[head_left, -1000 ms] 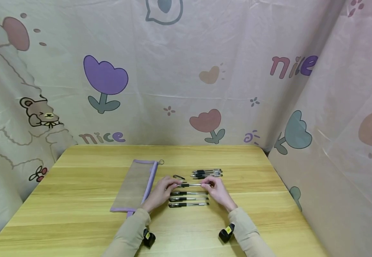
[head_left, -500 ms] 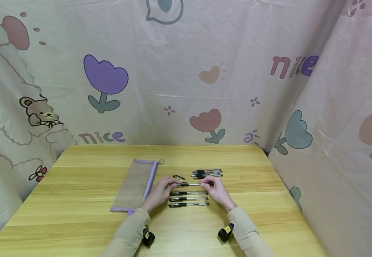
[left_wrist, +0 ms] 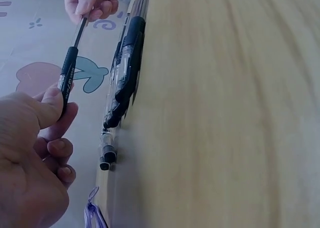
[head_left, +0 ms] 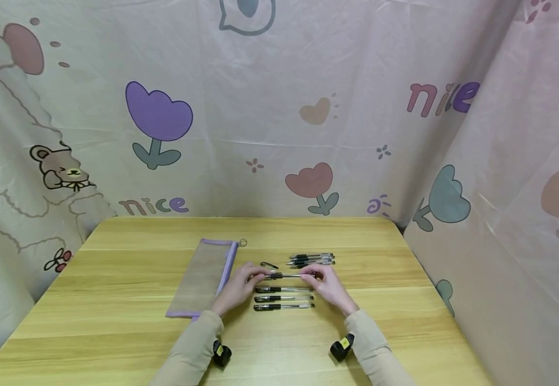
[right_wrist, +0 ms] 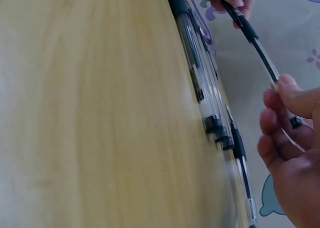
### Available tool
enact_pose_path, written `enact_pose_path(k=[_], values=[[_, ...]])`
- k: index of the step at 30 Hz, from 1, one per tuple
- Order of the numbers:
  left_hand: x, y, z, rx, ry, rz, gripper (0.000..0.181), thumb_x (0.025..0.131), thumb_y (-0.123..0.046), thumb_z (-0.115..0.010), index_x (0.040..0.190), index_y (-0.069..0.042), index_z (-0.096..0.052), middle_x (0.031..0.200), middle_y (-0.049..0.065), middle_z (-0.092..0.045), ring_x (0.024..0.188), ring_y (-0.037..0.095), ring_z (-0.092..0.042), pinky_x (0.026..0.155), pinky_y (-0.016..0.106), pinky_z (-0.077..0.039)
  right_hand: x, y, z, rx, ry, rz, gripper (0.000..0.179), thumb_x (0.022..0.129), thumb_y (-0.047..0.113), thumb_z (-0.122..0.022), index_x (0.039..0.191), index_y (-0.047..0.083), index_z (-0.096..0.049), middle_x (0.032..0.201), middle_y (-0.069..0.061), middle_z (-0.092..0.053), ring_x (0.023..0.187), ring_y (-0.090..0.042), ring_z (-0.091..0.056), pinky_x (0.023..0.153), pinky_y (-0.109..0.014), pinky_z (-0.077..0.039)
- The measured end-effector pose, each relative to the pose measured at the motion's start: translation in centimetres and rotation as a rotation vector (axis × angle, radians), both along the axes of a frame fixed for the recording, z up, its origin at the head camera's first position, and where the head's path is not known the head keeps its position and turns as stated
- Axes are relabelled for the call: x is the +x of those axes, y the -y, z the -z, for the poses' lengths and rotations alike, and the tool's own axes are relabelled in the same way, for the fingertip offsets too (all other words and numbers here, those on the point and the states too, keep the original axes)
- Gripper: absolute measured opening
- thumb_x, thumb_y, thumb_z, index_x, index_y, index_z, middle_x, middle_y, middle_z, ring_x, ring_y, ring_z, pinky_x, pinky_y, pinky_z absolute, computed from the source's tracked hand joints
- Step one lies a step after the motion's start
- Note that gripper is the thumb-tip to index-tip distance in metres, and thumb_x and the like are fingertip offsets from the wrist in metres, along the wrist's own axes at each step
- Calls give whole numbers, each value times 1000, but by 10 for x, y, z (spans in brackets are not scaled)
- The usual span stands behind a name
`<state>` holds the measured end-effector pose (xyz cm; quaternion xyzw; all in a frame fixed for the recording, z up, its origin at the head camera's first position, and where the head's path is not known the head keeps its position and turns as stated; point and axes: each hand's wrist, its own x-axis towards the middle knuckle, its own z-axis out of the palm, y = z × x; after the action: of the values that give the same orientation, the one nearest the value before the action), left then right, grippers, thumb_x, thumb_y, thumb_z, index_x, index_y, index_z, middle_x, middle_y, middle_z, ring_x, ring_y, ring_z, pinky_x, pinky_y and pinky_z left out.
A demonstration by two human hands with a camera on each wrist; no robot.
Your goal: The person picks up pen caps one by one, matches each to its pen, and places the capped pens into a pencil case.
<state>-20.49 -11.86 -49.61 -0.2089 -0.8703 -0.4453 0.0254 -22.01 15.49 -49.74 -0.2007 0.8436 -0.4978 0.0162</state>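
Note:
A gel pen [head_left: 275, 276] with a black grip and a clear barrel lies level between the two hands, above the table. My left hand [head_left: 237, 289] pinches its black end between thumb and fingers. At the clear end, my right hand [head_left: 329, 287] holds it the same way; the dark tip of the barrel [right_wrist: 265, 57] pokes out below the thumb in the right wrist view. Three similar pens [head_left: 283, 298] lie in a row just nearer the body. Beyond the held pen is a small black piece like a pen cap [head_left: 269, 265].
A bundle of several black-and-clear pens [head_left: 311, 260] lies behind the right hand. To the left, a flat mesh zip pouch [head_left: 202, 279] with purple edging lies on the wooden table [head_left: 115, 300]. Printed cloth [head_left: 240, 134] hangs behind and at both sides.
Both hands keep their hold on the pen. It has moved very slightly away from the row of three pens; the other things lie as before.

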Motion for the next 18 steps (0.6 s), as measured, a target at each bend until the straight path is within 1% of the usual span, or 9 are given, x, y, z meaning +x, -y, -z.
enact_pose_path(k=[2,4,6,7,9,13,18], values=[[0,1,1,-4,-9,-4,23,98,-8,-60,117,-12,-73,98,4,-65,87,12,-56,80,24,-49,-2,-4,4,2,-3,-18,21,94,8,-67,114,1,-71,109,-16,-74,93,-13,-66,81,-20,-53],[-1,0,3,-4,-17,-10,22,97,-6,-61,115,-10,-73,104,6,-68,96,18,-61,88,31,-53,-2,-7,3,8,6,-22,23,94,6,-66,115,0,-71,110,-16,-74,93,-14,-67,81,-20,-54],[-1,0,4,-10,-20,-22,21,96,-5,-61,113,-9,-74,109,7,-71,104,23,-64,95,41,-53,-2,-10,4,19,10,-17,23,93,4,-67,115,0,-71,108,-16,-74,93,-15,-68,81,-20,-54],[-1,0,4,-13,-17,-27,20,96,-5,-62,112,-8,-73,110,8,-71,105,24,-64,97,44,-53,-2,-11,4,24,8,-12,23,92,4,-67,114,0,-71,107,-15,-75,92,-16,-69,81,-20,-55],[-1,-1,5,-25,-17,-40,18,96,-5,-63,110,-7,-73,110,9,-73,105,26,-65,98,49,-51,-2,-12,5,42,0,4,21,91,4,-69,112,1,-72,105,-14,-75,91,-16,-69,80,-21,-55],[-1,-3,4,-72,-24,-77,16,94,-5,-65,108,-7,-74,107,8,-75,103,27,-67,97,50,-51,-4,-14,6,84,-24,33,17,90,4,-71,106,4,-74,101,-11,-76,89,-16,-69,80,-22,-55],[-2,-5,3,-139,-45,-118,11,92,-5,-68,98,-11,-75,104,6,-76,103,28,-66,99,52,-47,-6,-15,6,152,-55,58,11,88,8,-74,99,7,-76,94,-4,-75,83,-10,-64,75,-20,-52]])
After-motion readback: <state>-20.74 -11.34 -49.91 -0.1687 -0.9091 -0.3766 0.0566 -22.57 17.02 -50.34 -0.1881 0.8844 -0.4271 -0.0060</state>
